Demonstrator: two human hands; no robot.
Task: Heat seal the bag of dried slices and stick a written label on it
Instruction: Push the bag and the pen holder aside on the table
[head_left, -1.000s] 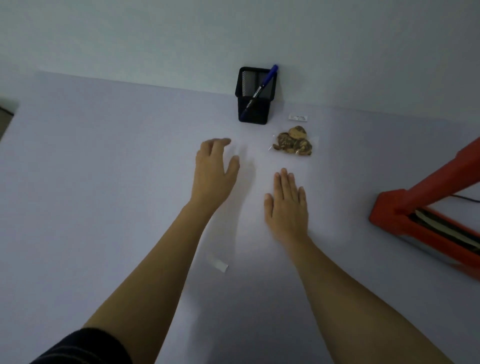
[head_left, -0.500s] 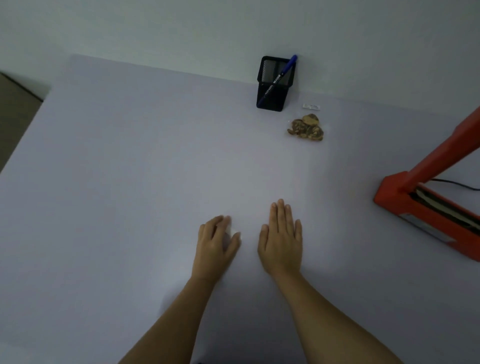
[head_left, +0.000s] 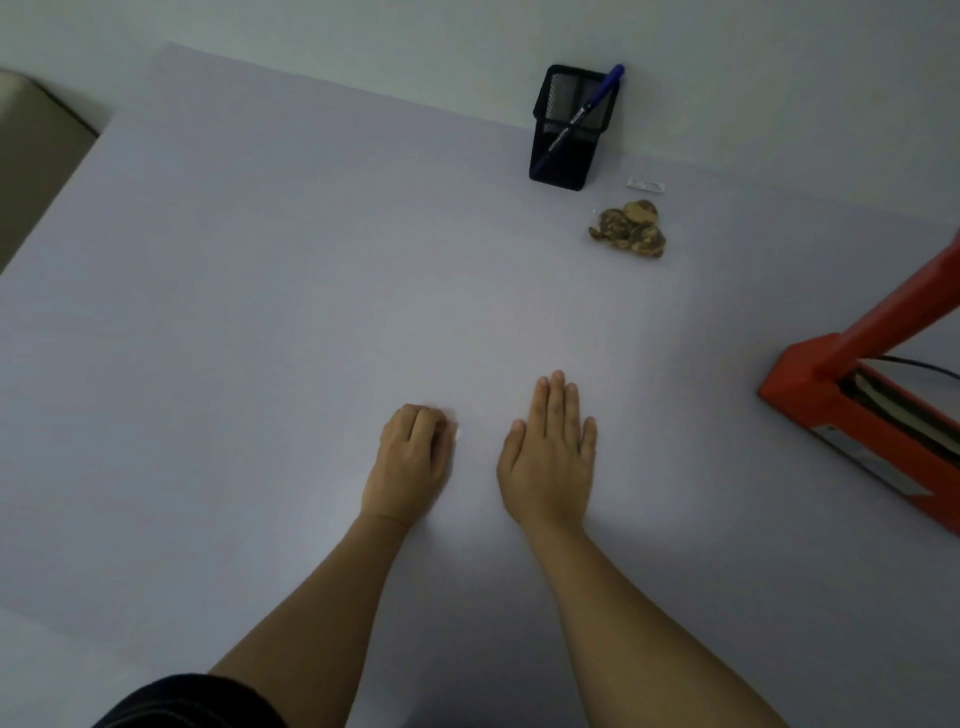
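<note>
Blue pen (head_left: 589, 109) in mesh holder (head_left: 576, 166); bag of dried slices (head_left: 629, 231). L hand (head_left: 410, 460) curled on label (head_left: 456, 429); R hand (head_left: 550, 452) flat.

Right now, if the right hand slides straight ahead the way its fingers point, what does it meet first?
At first only bare table. Then the right hand would probably pass just left of the bag of dried slices, perhaps brushing it, and meet the black pen holder. The angle is hard to judge.

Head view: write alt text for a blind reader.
The left hand curls over a small white slip on a pale table; the right hand lies flat beside it. Beyond lie a bag of dried slices, pen holder and red heat sealer.
</note>
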